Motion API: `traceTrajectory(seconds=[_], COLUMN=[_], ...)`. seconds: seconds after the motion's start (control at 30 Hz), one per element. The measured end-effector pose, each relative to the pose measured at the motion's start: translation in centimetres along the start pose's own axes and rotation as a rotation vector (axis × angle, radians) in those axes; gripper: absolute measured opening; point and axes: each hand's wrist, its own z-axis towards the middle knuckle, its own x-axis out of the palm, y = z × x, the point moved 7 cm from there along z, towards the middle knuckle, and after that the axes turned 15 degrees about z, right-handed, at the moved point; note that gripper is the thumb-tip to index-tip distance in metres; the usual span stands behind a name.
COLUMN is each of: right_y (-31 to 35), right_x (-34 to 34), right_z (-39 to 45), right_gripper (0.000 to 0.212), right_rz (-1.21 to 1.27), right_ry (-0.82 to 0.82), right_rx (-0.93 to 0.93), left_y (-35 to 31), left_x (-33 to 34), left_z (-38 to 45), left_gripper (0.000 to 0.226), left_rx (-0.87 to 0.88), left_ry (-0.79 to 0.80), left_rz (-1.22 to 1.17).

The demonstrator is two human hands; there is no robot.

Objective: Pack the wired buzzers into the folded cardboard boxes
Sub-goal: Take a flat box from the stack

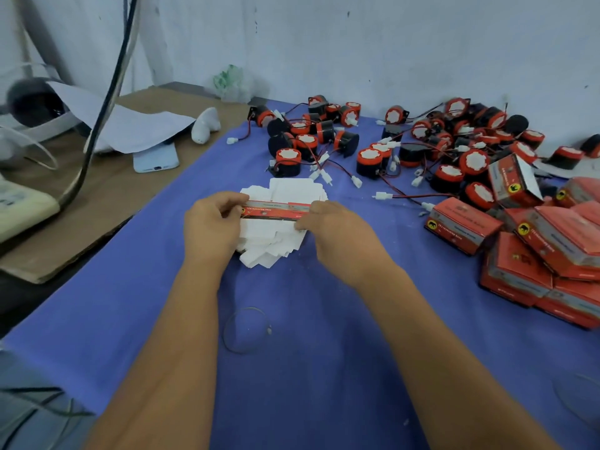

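A flat, unfolded red cardboard box (274, 210) is held over a pile of white box blanks (276, 237) in the middle of the blue cloth. My left hand (212, 225) pinches its left end and my right hand (331, 230) pinches its right end. Several wired buzzers (370, 162), black with red caps and red-black leads, lie scattered at the back. Several folded red boxes (462, 224) are heaped at the right; one box (513, 180) stands open among the buzzers.
A blue cloth (324, 368) covers the table. At the left a brown board carries a phone (156, 159), paper sheets, a white object (204, 125) and a dark cable (107, 92). A thin wire ring (245, 329) lies between my forearms.
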Motion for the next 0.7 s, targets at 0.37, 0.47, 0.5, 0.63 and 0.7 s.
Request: traceTrajectory(seconds=[0.37,0.47,0.5,0.63,0.7], right_y=[-3.2,-4.7,-5.3,-7.2,-8.2], right_x=[-5.1,-5.0,-4.8,-4.5,-5.0], right_z=[-2.0,-2.5,-2.7,-3.8,-4.2], right_gripper=[0.014,0.023,0.025,0.033,0.030], right_rz=[0.632,0.717,0.733,0.648,0.643], right_ry=[-0.263,-0.358,-0.386,-0.521,-0.621], right_rx=[0.027,0.061,0.089,0.153,0.182], left_y=[-0.5,-1.4,-1.6,-1.8,-1.8], left_x=[1.1,2.1,2.4,3.1,3.2], left_z=[-0.2,-0.9,-1.0,-1.3,-1.3], left_gripper=[0.020,0.052,0.075,0.103,0.091], left_rx=[0.001,0.164,0.227,0.334,0.317], left_ry=[0.185,0.327,0.358,0.426,0.440], left_rz=[-0.098,0.205,0.318,0.429,0.360])
